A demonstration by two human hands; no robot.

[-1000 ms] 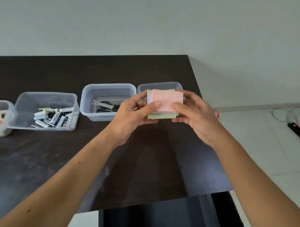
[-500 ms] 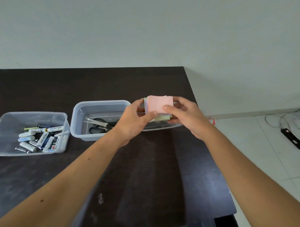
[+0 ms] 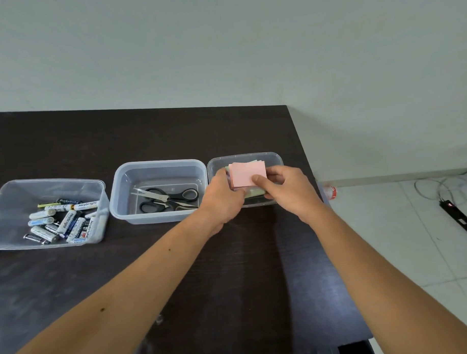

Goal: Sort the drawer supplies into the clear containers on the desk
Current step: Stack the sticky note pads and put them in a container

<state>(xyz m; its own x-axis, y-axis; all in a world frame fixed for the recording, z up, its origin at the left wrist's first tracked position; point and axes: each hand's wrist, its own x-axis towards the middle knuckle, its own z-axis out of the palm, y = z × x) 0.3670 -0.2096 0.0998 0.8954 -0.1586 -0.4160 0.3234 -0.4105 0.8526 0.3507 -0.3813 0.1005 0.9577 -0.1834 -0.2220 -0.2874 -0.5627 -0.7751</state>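
With our left hand (image 3: 223,195) and right hand (image 3: 286,191) pinching the sticky-note stack (image 3: 247,173) inside the rightmost clear container (image 3: 275,158) at 12 o'clock, we should lower it flat, seemingly near bottom, before letting go.

Sticky notes (image 3: 247,173): your stack, pink sheet uppermost, pale green and lilac below; tilted slightly, inside the right container, held at both sides.
Right container (image 3: 275,156): clear, shallow, at the table's right edge, touching the middle one.
Middle container (image 3: 158,165): clear, deeper; holds black-handled scissors (image 3: 169,197) lying flat.
Left container (image 3: 50,183): clear; holds your loose batteries (image 3: 66,221), heaped.
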